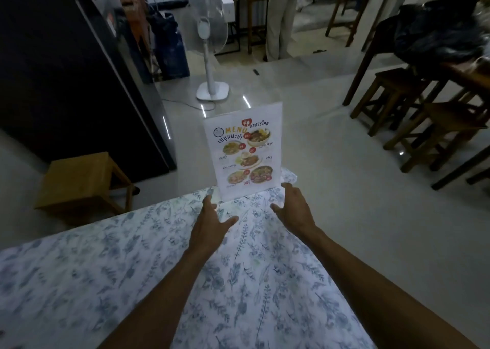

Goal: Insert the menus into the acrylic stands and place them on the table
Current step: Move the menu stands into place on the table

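Note:
A clear acrylic stand (245,110) holding a white menu (246,155) with food pictures stands upright at the far corner of the table (79,282), which wears a white cloth with blue leaf print. My left hand (212,222) hovers just below the stand's left bottom corner, fingers spread, holding nothing. My right hand (293,208) is open beside the stand's right bottom corner, fingertips close to it; touching or apart I cannot tell.
A light wooden stool (82,181) stands left of the table beside a tall black fridge (66,70). A white pedestal fan (212,57) stands on the floor beyond. Dark wooden stools (424,120) and a table are at right. A person (278,17) stands far back.

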